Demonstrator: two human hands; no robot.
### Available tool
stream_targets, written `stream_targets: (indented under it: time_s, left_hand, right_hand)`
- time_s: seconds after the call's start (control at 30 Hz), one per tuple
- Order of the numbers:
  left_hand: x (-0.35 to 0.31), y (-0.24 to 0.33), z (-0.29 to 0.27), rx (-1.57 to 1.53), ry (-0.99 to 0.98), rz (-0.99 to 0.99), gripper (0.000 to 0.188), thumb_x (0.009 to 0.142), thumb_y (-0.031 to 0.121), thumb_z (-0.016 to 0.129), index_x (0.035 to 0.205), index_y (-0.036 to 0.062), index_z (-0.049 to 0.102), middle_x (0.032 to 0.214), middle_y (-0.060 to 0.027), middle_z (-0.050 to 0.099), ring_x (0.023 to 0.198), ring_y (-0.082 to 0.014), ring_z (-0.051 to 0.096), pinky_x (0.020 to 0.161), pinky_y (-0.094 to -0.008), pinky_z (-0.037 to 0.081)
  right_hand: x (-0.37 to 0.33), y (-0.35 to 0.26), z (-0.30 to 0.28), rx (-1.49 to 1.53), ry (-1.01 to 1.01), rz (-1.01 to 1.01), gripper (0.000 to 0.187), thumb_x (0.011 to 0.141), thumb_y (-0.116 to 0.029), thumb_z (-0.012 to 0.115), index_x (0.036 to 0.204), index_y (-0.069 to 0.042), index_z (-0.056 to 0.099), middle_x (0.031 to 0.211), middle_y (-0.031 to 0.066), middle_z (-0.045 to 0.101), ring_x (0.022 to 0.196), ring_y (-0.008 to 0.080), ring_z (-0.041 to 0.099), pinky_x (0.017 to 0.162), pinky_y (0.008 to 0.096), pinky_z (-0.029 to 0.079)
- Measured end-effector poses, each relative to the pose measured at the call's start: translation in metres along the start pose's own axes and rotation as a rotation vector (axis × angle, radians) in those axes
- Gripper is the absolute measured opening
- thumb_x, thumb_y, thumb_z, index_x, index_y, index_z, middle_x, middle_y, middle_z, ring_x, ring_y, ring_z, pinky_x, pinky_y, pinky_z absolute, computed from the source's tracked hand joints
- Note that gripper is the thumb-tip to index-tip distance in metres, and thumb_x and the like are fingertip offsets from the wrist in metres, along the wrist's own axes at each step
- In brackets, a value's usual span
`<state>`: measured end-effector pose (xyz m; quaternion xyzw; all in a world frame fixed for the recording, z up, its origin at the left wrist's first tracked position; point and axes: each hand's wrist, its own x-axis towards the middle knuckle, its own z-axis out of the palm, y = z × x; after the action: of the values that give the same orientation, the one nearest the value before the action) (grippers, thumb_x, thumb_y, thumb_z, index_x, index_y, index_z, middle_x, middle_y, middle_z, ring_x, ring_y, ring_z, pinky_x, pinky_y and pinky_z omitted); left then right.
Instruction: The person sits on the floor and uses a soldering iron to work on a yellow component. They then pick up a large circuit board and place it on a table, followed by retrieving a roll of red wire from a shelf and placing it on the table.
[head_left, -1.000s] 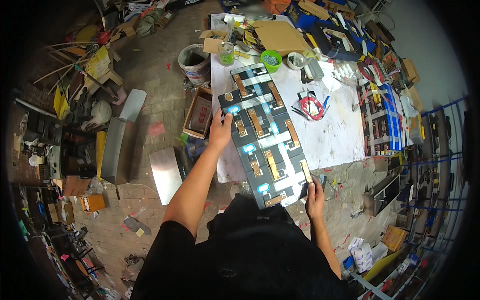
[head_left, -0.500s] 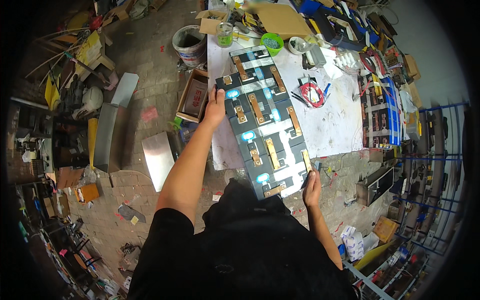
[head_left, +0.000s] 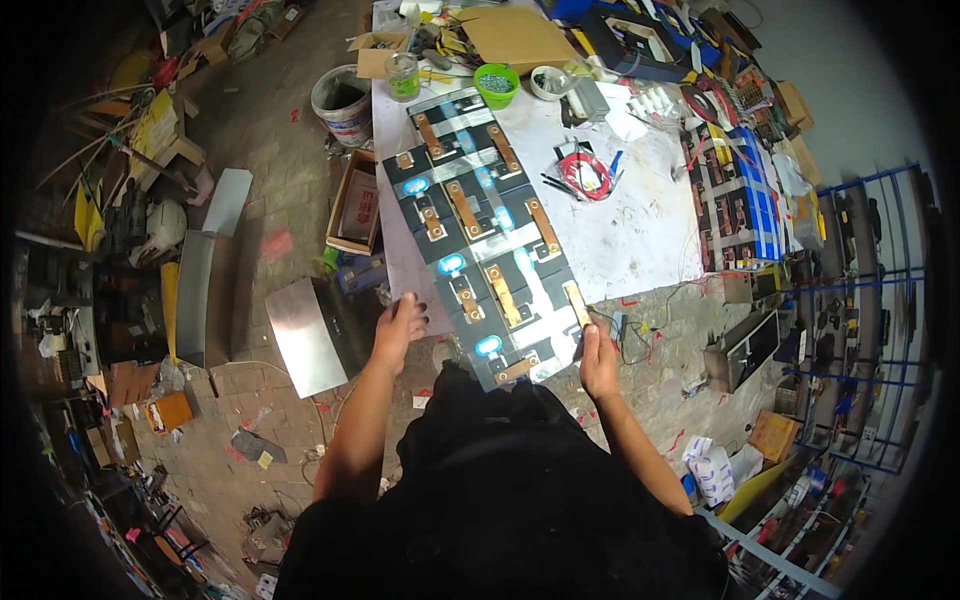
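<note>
A long battery pack (head_left: 478, 225) of dark cells, with copper busbars on top and silvery tape across it, lies slantwise over the worktable's left part. Its near end reaches past the table's front edge, close to my body. My right hand (head_left: 599, 362) grips the pack's right edge near that end, with the fingers below partly hidden. Off the pack's left side, my left hand (head_left: 400, 328) holds nothing, its fingers loosely apart. A coil of red cable (head_left: 584, 177) rests on the white tabletop (head_left: 630, 235) to the right of the pack.
A second battery pack (head_left: 735, 200) with blue bands stands on the right. Along the table's back are a green bowl (head_left: 496, 86), a jar (head_left: 402, 78) and cardboard. A bucket (head_left: 343, 105), a wooden box (head_left: 353, 205) and a metal sheet (head_left: 306, 338) stand at left.
My left hand has let go of the pack's upper left side and come back toward me. My right hand stays on its near right edge. The whole view has shifted somewhat.
</note>
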<state>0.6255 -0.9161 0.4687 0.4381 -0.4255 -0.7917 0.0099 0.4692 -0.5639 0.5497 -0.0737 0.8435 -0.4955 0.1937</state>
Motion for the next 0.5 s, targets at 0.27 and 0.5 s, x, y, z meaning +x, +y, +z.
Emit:
stream_targets:
  time_s: [0.27,0.5]
  left_hand:
    - [-0.107,-0.005,0.090,0.211,-0.006,0.232,0.059,0.102,0.027,0.066,0.150,0.0000,0.045,0.132,-0.0069,0.062,0.114,-0.0124,0.059,0.097,-0.0294,0.049]
    - [-0.104,-0.062,0.115,0.284,0.143,0.523,0.056,0.106,0.022,0.057,0.155,0.0017,0.039,0.138,-0.0102,0.060,0.122,-0.0172,0.056,0.107,-0.0321,0.043]
  right_hand:
    - [-0.005,-0.009,-0.027,-0.017,-0.150,-0.039,0.056,0.108,-0.036,0.051,0.144,0.007,0.048,0.122,0.0206,0.067,0.110,0.0228,0.064,0.099,0.0349,0.048]
    - [-0.015,0.065,-0.108,0.043,-0.390,-0.018,0.048,0.105,-0.035,0.058,0.130,0.005,0.063,0.106,0.0096,0.071,0.099,0.0164,0.065,0.091,0.0307,0.051]
